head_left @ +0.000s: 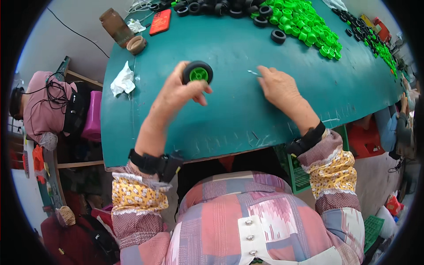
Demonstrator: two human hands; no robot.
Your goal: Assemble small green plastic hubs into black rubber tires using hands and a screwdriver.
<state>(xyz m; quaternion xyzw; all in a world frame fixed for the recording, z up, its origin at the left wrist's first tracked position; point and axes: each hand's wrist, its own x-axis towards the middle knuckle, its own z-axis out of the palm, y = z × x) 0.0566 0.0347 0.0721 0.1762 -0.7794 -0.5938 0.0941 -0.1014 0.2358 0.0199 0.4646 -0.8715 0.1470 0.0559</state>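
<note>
Over the green tabletop point(212, 119), my left hand point(174, 92) is closed on a small toy wheel. This wheel point(198, 74) has a black tyre around a bright green spoked hub, and the hub side faces up. To its right, my right hand point(280, 88) pinches a thin, pale pointed tool point(253, 73) between thumb and fingers. The tool's tip points left toward the wheel, with a gap between them. My fingers hide the rest of the tool, so its exact kind cannot be made out.
Beyond my hands lie a heap of green hubs point(304, 28), a pile of black tyres point(212, 8) and a loose tyre point(278, 36). A red phone point(160, 22), brown jar point(115, 27), round tan lid point(136, 44) and crumpled tissue point(123, 80) sit at the left. Other people are at both sides.
</note>
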